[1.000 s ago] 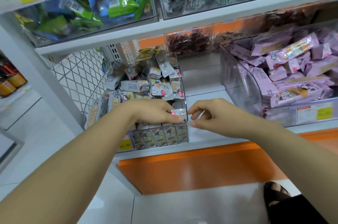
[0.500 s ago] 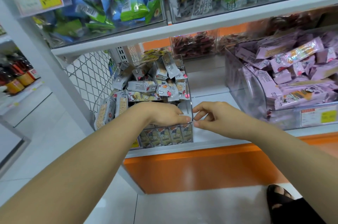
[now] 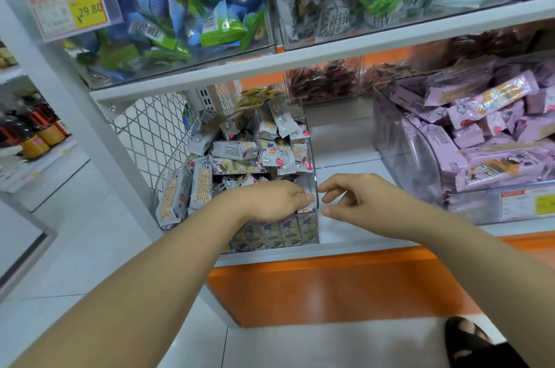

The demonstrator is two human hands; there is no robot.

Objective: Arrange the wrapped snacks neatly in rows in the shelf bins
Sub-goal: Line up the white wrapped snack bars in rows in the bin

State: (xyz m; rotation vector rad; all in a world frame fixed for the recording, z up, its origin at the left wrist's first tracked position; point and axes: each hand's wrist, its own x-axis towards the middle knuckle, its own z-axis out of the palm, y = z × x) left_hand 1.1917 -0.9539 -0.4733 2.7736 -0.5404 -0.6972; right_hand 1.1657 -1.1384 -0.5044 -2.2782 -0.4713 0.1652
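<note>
1 head view, close, facing forward-down at shelf (image 3: 300, 64).

We've got a white lower shelf (image 3: 345, 139) mid-frame. A clear bin (image 3: 313, 163) of grey-wrapped snacks (image 3: 237, 150) sits at its left front, a bigger bin (image 3: 402, 163) of pink snacks (image 3: 486, 103) at right, and small bins (image 3: 322, 82) of reddish-brown stuff at the back. The upper shelf (image 3: 330, 55) carries more full bins (image 3: 186, 67).

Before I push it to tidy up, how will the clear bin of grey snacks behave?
The clear bin looks rigid and probably slides whole on the smooth shelf. Heaped wrapped snacks likely make it heavy; loose top ones may tumble.
</note>
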